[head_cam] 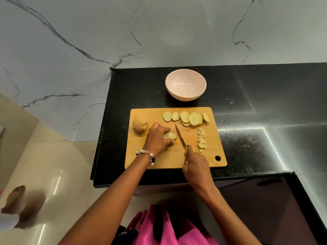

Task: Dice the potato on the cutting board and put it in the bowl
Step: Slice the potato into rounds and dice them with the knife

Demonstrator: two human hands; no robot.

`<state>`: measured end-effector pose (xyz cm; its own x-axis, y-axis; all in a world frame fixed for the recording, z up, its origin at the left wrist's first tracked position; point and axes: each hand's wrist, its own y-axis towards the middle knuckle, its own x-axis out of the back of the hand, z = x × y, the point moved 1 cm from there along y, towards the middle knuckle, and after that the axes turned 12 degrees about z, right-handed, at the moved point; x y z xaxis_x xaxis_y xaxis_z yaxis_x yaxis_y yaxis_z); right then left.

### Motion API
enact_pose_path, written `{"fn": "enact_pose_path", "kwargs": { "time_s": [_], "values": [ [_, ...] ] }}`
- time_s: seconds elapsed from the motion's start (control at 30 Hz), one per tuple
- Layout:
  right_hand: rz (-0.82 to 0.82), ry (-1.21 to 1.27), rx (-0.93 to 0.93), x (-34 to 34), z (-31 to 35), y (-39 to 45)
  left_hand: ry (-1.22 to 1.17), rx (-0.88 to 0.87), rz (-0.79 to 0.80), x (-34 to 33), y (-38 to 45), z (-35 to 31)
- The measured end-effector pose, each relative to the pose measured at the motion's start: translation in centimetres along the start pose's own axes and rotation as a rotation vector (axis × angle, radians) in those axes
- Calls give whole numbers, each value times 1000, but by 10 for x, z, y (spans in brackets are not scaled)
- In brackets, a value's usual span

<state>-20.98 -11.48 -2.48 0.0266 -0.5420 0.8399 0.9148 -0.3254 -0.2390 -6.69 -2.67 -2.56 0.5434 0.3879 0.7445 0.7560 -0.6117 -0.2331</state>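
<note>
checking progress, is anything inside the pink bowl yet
Nothing shows inside the bowl: its visible inner surface is bare. The diced pieces and slices all lie on the cutting board. The near inner wall is hidden behind the rim.

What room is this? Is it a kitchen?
Most likely a kitchen: a black stone counter holds a wooden cutting board with potato slices, and a pink bowl waits behind.

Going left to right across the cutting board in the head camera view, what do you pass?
Uncut potato piece → left hand holding a potato slice → knife in the right hand → diced potato → board's hanging hole.
</note>
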Motion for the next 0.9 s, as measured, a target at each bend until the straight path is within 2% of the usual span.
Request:
{"fn": "enact_pose_path", "kwargs": {
  "time_s": [0.1, 0.23, 0.4, 0.57, 0.7, 0.9],
  "values": [
    [35, -26, 10, -2, 5, 0, -4, 4, 6, 0, 1, 0],
    [-25, -18, -10, 2, 3, 2, -17, -10, 10, 0, 2, 2],
    [49, -10, -25, -3, 18, -2, -38, -19, -7, -2, 2, 4],
    [72, -201, -59, -12, 32, -5, -100, -20, -23, -3, 3, 6],
    [36, -211, -27, -17, 35, 3, -116, -15, -48, -5, 3, 5],
    [63, -206, -49, -19, 24, -35, -132, -5, -51, -6, 3, 7]
  ]
}}
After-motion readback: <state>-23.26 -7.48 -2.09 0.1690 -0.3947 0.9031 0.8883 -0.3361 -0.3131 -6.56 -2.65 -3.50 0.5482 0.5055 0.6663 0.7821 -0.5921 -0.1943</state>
